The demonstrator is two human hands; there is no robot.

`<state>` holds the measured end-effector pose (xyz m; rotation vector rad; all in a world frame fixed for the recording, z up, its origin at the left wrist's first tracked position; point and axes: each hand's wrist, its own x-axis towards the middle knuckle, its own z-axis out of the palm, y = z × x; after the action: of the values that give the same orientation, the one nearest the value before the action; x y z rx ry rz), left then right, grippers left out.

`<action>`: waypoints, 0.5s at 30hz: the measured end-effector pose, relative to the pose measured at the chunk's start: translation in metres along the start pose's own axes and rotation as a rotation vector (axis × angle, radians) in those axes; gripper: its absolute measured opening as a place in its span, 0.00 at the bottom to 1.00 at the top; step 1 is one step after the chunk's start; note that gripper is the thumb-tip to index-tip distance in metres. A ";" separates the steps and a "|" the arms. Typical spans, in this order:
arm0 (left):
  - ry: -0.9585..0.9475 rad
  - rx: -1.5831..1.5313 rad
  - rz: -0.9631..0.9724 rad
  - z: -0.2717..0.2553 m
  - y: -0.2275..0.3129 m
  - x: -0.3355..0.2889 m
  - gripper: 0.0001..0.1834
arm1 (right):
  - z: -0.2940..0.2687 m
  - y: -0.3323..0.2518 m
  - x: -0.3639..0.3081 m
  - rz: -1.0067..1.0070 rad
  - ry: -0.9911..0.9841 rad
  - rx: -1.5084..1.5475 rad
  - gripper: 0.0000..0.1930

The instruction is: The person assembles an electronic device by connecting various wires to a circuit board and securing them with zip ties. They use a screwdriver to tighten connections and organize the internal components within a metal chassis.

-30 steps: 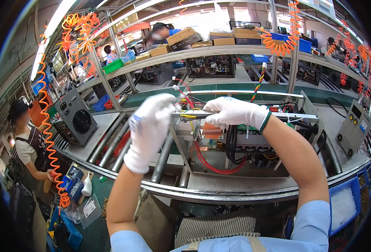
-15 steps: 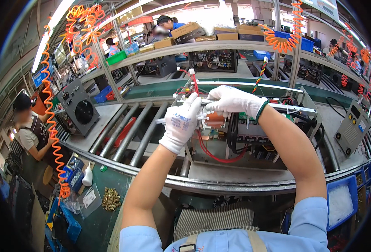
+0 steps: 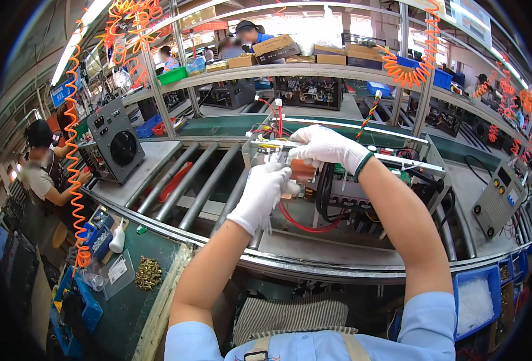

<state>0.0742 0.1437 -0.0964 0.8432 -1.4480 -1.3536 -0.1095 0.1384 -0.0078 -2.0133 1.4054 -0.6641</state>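
Note:
An open equipment chassis (image 3: 362, 198) with exposed circuit boards, black cables and red wires stands in front of me on the roller conveyor. My left hand (image 3: 263, 195), in a white glove, is closed at the chassis's left end. Thin pale strips stick out beneath its wrist; what its fingers grip is hidden. My right hand (image 3: 329, 147), in a white glove with a green cuff, reaches over the metal top rail with its fingers pinched close to the left fingertips. Whatever lies between them is too small to name. Red wires (image 3: 278, 117) with white connectors rise just behind the hands.
Conveyor rollers (image 3: 203, 186) run left toward a grey machine with a round fan (image 3: 118, 144). Brass fittings (image 3: 148, 274) lie on the green bench at lower left. A blue bin (image 3: 476, 301) stands at lower right. A grey panel (image 3: 501, 198) stands right. A co-worker (image 3: 49, 168) is at far left.
My left hand has dropped slightly and turned, and pale strips now show below it. The right hand stays at the top rail. The whole view has shifted a little.

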 end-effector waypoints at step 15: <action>0.100 -0.083 -0.044 0.025 0.002 0.001 0.08 | -0.006 0.013 0.000 0.005 -0.025 0.088 0.21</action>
<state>0.0507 0.1510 -0.0931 0.8815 -1.2945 -1.3750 -0.1220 0.1334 -0.0131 -1.9432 1.3430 -0.6840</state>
